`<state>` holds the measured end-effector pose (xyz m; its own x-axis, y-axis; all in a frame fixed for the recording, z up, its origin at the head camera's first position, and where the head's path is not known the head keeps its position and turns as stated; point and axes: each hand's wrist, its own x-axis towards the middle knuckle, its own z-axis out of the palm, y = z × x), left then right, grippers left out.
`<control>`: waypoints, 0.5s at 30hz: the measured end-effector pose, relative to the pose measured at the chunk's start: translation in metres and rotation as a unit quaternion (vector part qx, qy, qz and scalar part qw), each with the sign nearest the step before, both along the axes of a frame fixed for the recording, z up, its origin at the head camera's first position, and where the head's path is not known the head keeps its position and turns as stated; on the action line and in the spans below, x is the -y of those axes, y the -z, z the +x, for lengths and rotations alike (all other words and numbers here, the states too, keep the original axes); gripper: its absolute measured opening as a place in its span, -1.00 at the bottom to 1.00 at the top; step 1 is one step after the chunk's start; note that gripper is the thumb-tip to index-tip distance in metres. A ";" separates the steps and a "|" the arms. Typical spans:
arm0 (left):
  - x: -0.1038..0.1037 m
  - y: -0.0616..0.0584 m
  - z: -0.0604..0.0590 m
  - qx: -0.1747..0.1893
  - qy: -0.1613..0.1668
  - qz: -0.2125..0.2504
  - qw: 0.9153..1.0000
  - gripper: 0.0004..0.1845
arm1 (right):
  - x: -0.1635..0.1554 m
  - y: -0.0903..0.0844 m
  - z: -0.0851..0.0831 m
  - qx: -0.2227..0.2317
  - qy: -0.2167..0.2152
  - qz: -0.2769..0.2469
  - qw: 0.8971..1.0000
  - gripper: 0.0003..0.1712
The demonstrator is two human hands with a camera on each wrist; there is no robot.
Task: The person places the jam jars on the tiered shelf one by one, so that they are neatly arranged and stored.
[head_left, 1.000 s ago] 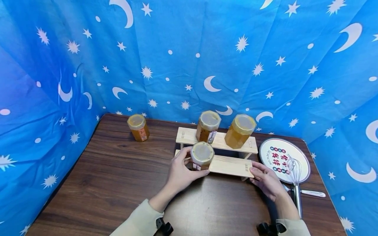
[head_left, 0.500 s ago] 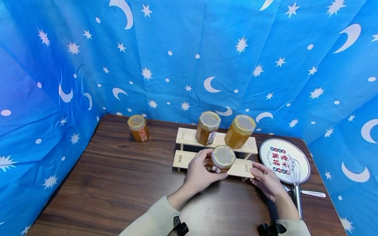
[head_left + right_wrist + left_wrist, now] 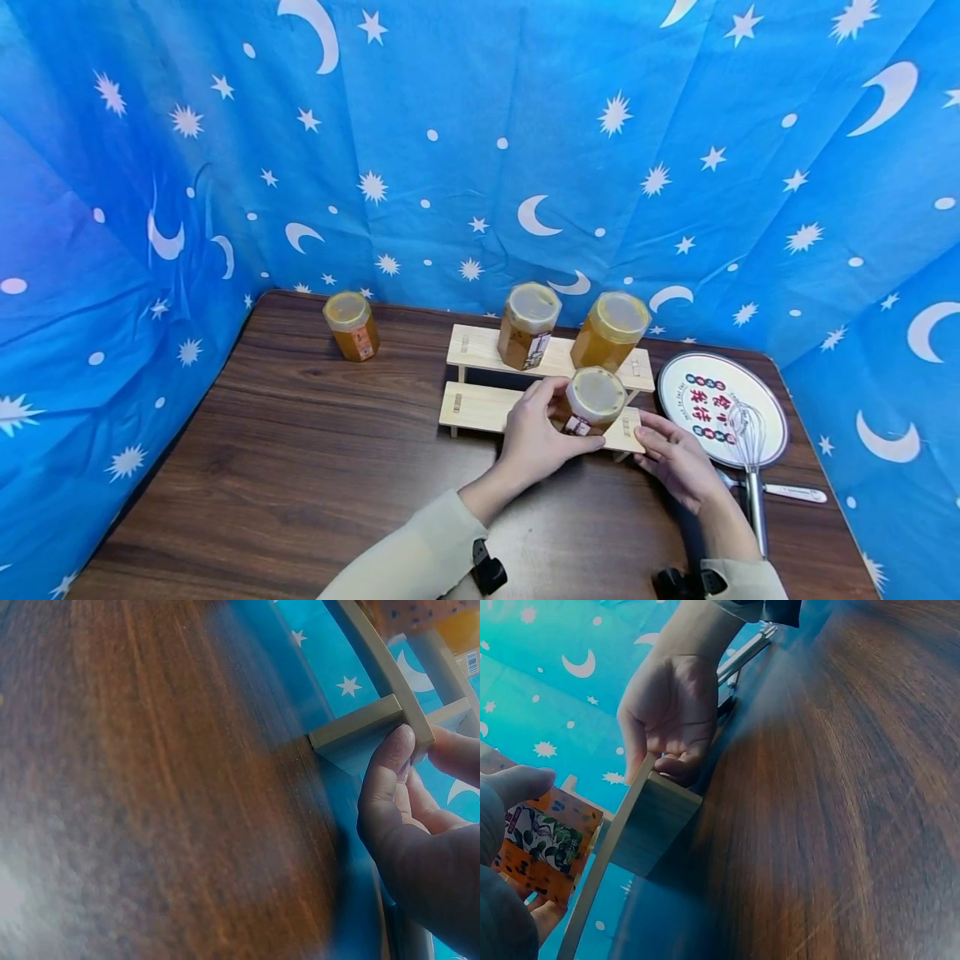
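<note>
L hand point(image 3: 534, 435) grips amber see-through hexagonal jar point(image 3: 595, 410) at pale-wood front shelf point(image 3: 480, 408); R hand point(image 3: 681, 465) pinches shelf end. 2 similar jars point(image 3: 528, 333) point(image 3: 607, 337) already atop rear shelf point(image 3: 474, 348); 4th jar point(image 3: 351, 329) still on dark-wood tbl point(image 3: 300, 467).

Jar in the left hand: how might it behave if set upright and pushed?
The jar would likely slide or tip rather than roll, given its flat, angled sides. Its visible walls look straight in the grip of the left hand, so they are probably stiff.
</note>
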<state>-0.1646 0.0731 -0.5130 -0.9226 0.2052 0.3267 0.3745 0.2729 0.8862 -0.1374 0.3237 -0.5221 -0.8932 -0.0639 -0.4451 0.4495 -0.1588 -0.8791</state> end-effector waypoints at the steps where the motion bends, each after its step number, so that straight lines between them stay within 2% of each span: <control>1: -0.002 0.000 0.000 0.002 -0.002 -0.001 1.000 -0.18 | 0.000 0.000 0.000 -0.001 0.000 0.000 1.000 -0.41; 5: -0.009 0.001 -0.001 0.003 -0.011 -0.018 1.000 -0.18 | -0.001 0.000 0.000 -0.005 -0.003 0.001 1.000 -0.37; 15: -0.019 0.001 0.000 -0.004 -0.025 -0.044 0.999 -0.16 | -0.001 0.000 0.001 -0.012 -0.005 -0.008 1.000 -0.56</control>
<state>-0.1649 0.0921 -0.5137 -0.9298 0.1877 0.3166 0.3654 0.3684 0.8549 -0.1367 0.3248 -0.5224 -0.9026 -0.0797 -0.4231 0.4305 -0.1689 -0.8867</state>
